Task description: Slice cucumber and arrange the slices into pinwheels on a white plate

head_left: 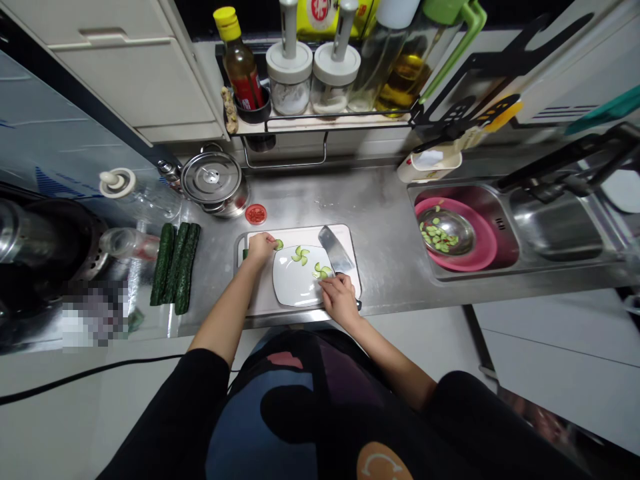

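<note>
A white square plate (295,283) rests on a pale cutting board (261,290). Cucumber slices (300,255) lie fanned in a small pinwheel near its far edge, and a second group of slices (323,270) sits at its right side. My left hand (261,249) pinches a piece of cucumber (279,245) at the plate's upper left corner. At the right side of the plate, my right hand (341,299) is by the second group; its fingertips touch there, and what they hold, if anything, I cannot make out. A cleaver (335,248) lies on the board, its handle partly under my right hand.
Whole cucumbers (175,267) lie on the left. Behind stand a lidded steel pot (213,177) and a red dish (256,214). On the right, the sink holds a pink basin (487,243) with a steel bowl (467,233) of cucumber pieces. A condiment rack (345,122) overhangs the back.
</note>
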Demonstrator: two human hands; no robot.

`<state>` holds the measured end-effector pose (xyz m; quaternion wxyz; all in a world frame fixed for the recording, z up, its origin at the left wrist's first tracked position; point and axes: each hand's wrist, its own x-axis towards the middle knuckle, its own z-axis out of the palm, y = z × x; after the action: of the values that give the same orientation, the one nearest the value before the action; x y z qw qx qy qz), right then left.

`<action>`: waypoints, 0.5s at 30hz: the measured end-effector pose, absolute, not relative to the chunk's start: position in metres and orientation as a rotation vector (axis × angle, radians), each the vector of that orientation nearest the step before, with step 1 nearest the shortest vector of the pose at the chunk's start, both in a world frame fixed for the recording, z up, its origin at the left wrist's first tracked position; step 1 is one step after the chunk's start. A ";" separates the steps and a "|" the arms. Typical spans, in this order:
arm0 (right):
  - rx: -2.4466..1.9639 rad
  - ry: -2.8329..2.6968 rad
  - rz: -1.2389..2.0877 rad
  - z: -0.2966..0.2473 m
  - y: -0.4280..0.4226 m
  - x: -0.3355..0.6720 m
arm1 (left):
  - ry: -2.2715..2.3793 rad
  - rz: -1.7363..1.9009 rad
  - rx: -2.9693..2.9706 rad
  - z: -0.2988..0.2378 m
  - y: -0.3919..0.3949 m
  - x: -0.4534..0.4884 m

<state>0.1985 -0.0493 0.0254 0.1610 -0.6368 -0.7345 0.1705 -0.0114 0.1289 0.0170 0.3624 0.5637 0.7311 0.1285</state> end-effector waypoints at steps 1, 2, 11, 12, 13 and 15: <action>-1.818 -2.085 0.487 0.026 -0.048 0.199 | 1.891 0.309 1.476 0.019 0.130 -0.012; -1.818 -2.070 0.486 0.026 -0.047 0.199 | 1.898 0.290 1.501 0.020 0.130 -0.013; -1.808 -1.995 0.489 0.033 -0.037 0.201 | 1.933 0.252 1.636 0.028 0.122 -0.013; -1.808 -1.997 0.490 0.033 -0.036 0.201 | 1.931 0.265 1.620 0.028 0.121 -0.013; -1.809 -1.999 0.493 0.033 -0.036 0.201 | 1.930 0.284 1.598 0.028 0.121 -0.012; -1.813 -2.001 0.502 0.034 -0.036 0.201 | 1.926 0.332 1.544 0.028 0.122 -0.012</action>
<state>0.2007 -0.0362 0.0336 0.1964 -0.6472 -0.7145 0.1792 -0.0125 0.1216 0.0281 0.3198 0.5873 0.7327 0.1262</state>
